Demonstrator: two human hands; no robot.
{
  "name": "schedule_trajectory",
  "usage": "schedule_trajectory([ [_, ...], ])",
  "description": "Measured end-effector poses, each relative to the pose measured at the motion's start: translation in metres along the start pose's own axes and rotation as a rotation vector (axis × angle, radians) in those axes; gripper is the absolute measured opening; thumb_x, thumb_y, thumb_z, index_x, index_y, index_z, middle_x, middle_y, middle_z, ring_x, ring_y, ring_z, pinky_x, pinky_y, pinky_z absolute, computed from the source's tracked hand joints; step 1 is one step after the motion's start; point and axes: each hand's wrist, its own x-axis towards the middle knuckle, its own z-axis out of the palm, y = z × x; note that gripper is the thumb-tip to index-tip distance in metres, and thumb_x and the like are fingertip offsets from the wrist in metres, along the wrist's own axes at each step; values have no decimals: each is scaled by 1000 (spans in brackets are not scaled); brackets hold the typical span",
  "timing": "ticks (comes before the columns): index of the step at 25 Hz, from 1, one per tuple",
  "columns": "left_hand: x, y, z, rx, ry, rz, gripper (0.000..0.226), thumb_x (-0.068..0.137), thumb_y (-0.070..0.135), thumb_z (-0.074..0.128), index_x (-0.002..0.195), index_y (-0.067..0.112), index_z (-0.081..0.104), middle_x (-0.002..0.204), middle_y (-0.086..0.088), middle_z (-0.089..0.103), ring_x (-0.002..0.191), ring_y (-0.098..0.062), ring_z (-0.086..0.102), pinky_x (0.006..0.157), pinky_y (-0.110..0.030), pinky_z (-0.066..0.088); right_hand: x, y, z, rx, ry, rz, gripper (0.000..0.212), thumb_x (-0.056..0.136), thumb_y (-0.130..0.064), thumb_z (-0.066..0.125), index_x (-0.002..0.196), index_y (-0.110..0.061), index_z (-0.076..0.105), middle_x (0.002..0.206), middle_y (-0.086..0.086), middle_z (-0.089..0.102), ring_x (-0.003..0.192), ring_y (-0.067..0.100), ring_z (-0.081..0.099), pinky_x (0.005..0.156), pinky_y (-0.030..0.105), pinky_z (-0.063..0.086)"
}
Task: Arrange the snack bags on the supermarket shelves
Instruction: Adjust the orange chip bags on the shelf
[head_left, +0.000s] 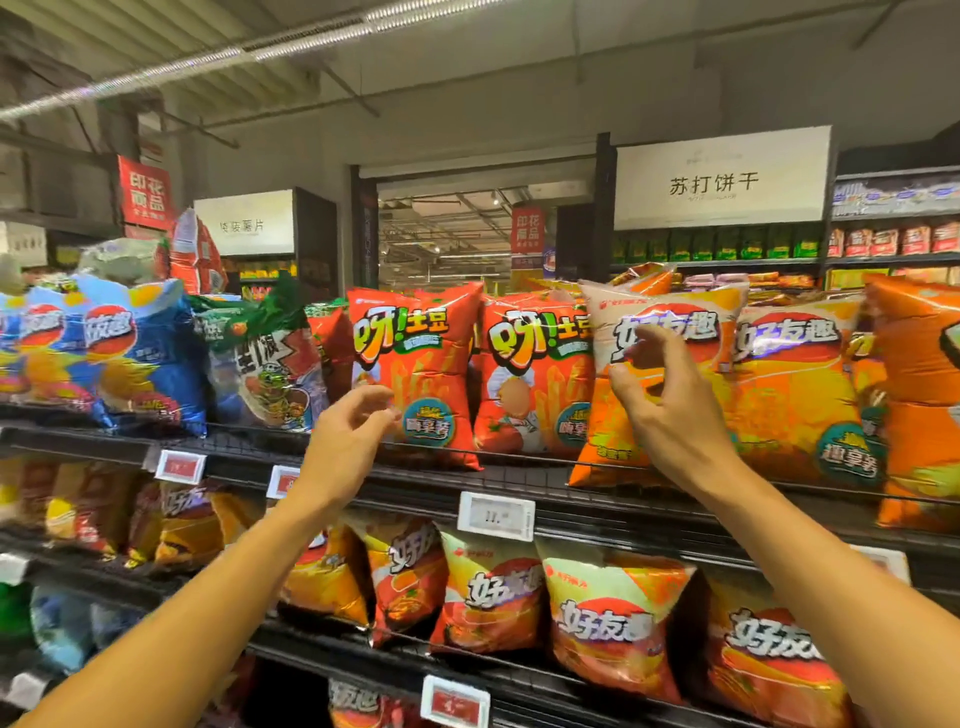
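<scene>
On the top wire shelf (415, 488) stand two red fries bags (415, 358) (530, 374) side by side. Right of them an orange and cream chip bag (675, 317) leans slightly, with another orange bag (795, 395) behind its right side. My right hand (670, 410) is raised against the front of the leaning bag, thumb and curled fingers apart and touching its surface. My left hand (353, 426) hovers just in front of the lower left corner of the first red bag, fingers spread, holding nothing.
Blue bags (140, 358) and a green-topped bag (265, 364) fill the shelf's left end, and a large orange bag (919, 395) the right end. The shelf below carries several orange and red chip bags (613, 618). Price tags (496, 515) clip to the shelf edges.
</scene>
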Motion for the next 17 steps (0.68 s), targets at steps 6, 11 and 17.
schedule_trajectory([
  [6,58,-59,-78,-42,-8,-126,15,94,8,57,101,20,63,103,-4,67,102,-25,63,82,-31,47,4,-36,91,35,5,23,22,95,-25,63,114,-33,53,101,-18,62,92,7,63,83,37,54],
  [11,97,-88,-81,67,-353,-157,57,94,26,64,143,12,39,135,-4,53,116,-21,55,93,-32,43,8,-37,155,25,-137,202,43,94,-31,68,134,-21,53,125,0,63,113,18,60,89,29,50],
  [17,135,-104,-75,58,-631,-199,104,80,51,74,156,17,11,150,-1,36,101,-3,53,82,-25,44,22,-41,186,-29,-281,371,84,83,-62,68,150,-24,36,149,0,46,117,8,46,85,21,39],
])
